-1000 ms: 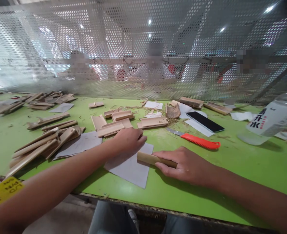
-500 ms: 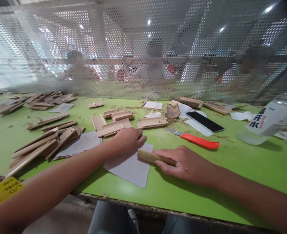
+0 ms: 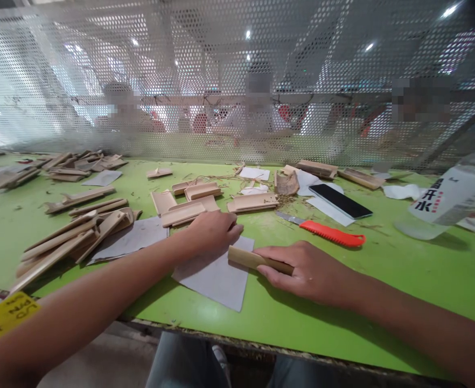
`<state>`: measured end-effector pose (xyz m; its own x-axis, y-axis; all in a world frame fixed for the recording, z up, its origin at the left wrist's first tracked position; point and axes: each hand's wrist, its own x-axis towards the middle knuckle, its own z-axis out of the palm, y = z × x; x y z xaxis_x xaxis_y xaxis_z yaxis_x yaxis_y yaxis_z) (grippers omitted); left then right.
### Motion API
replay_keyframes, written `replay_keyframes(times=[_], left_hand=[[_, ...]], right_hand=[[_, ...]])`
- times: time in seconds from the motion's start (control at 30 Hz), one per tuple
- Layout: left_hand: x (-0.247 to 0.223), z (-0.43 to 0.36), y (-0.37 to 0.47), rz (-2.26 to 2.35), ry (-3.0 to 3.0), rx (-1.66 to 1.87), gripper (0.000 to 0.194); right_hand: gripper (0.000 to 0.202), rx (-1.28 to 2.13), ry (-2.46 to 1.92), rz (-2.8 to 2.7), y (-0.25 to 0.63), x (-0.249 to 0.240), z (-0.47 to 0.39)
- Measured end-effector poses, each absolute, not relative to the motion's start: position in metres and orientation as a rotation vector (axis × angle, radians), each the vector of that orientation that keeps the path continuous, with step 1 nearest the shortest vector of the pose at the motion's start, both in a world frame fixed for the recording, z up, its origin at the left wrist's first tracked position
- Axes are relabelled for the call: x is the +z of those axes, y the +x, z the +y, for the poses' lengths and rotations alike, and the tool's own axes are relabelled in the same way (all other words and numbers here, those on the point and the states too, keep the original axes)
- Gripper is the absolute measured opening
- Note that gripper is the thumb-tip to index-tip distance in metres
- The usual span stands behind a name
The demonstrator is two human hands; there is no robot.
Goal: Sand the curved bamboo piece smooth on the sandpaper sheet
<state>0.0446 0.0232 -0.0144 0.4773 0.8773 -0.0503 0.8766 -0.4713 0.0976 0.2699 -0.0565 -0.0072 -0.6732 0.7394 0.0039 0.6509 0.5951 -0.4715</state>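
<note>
My right hand (image 3: 302, 269) is closed around a short bamboo piece (image 3: 243, 258), whose cut end points left over a grey paper sheet (image 3: 217, 280). My left hand (image 3: 215, 231) rests closed at the upper edge of that sheet, its fingers curled; whether anything is inside them is hidden. Just beyond it sit pale bamboo pieces (image 3: 183, 212). A red-handled knife (image 3: 332, 234) with its blade out lies beyond my right hand, touched by neither hand.
A phone (image 3: 340, 201) lies on white paper at the right, near a clear bottle (image 3: 443, 199). Bamboo strips (image 3: 60, 245) are piled at the left on the green table (image 3: 322, 328). A perforated metal screen (image 3: 205, 64) stands behind, with people beyond it.
</note>
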Motion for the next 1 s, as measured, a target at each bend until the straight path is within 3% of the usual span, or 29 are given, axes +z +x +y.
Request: replay_keyframes(times=[1.0], left_hand=[[-0.0153, 0.0237, 0.0427, 1.533, 2.620, 0.038, 0.043]], right_hand=[[0.024, 0.705, -1.133, -2.592, 0.2691, -0.0050, -0.0566]])
